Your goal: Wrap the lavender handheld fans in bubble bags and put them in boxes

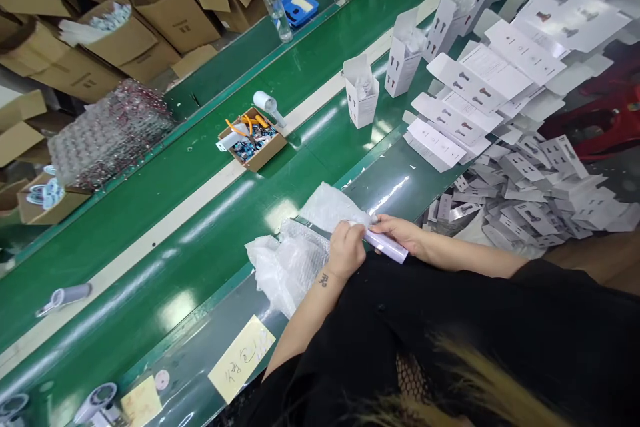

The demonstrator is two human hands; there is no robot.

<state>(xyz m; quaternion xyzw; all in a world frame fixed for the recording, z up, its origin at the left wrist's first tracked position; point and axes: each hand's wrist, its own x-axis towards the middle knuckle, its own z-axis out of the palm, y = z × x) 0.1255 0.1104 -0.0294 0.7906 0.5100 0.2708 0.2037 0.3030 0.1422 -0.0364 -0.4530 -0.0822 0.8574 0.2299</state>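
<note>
Between my hands is a pale lilac tube-shaped item (387,244), its upper end going into a clear bubble wrap bag (334,207). My right hand (395,230) is wrapped round the item from the right. The fingers of my left hand (349,243) are pinched at the bag's opening, beside the item's upper end. More bubble wrap bags (290,263) lie in a loose pile at the left, next to my left wrist.
Ahead runs a green conveyor (320,147) with open white boxes (361,90), a small carton of parts (263,153) and a lilac device (65,297). Flattened printed boxes (450,123) are stacked at right. A handwritten yellow card (241,359) lies lower left.
</note>
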